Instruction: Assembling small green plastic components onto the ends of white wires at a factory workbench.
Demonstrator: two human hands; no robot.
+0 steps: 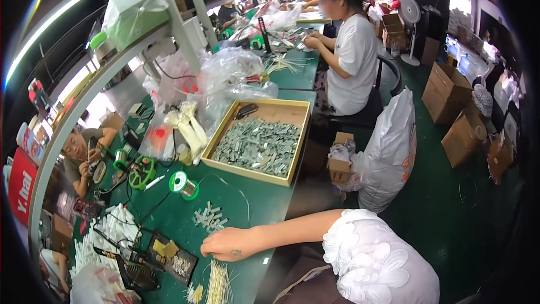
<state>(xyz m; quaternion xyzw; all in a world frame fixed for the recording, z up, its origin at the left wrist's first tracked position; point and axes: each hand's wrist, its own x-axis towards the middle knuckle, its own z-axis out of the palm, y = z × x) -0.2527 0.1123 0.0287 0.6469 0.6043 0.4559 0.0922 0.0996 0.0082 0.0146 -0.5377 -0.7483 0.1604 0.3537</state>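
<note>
Now the right hand [228, 245] rests loosely curled on the green bench [264, 202], apparently empty, near the small grey parts [209, 218]; left hand unseen, so pick gently, one by one.

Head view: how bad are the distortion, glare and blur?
Head view: strong fisheye, the shelf rail and green table edge bow, with dark vignette at the rim; the tube light and far windows are blown out; the tray of grey parts is fairly sharp; a hand on the table is slightly soft.
</note>
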